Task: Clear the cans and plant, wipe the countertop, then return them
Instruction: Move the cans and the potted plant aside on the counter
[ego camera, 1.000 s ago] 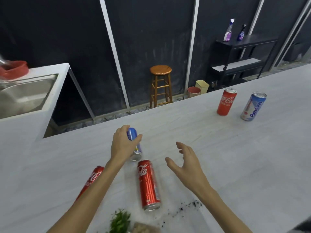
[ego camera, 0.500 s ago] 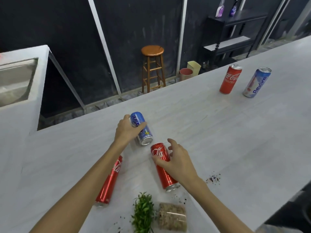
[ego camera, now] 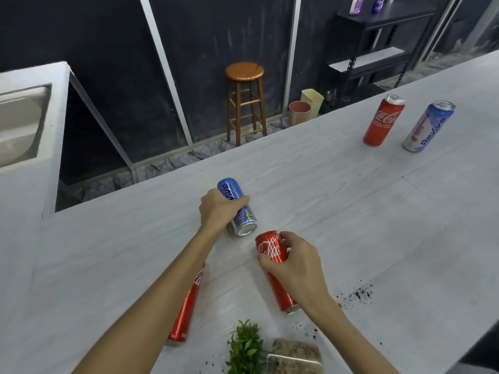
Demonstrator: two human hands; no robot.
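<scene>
My left hand [ego camera: 217, 210] grips a blue Revive can [ego camera: 237, 207] lying on its side on the white countertop [ego camera: 351, 211]. My right hand [ego camera: 294, 263] grips a red Coca-Cola can [ego camera: 271, 249], also on its side, just to the right and nearer. A second red can [ego camera: 186, 309] lies partly under my left forearm. The small green plant [ego camera: 247, 346] lies tipped over in its clear pot [ego camera: 295, 357] at the near edge. Far right, a red can [ego camera: 383, 120] and a blue-and-white Revive can [ego camera: 429, 126] stand upright.
Dark soil specks [ego camera: 356, 294] are scattered on the counter right of my right wrist. A steel sink [ego camera: 19, 125] sits in the left counter. Beyond the far edge stand a wooden stool [ego camera: 244, 101], two small bins [ego camera: 305, 107] and a black shelf [ego camera: 378, 47].
My right hand reached in and closed around the lying red can. My left hand kept hold of the blue can. The camera tilted down and left, bringing the plant into view.
</scene>
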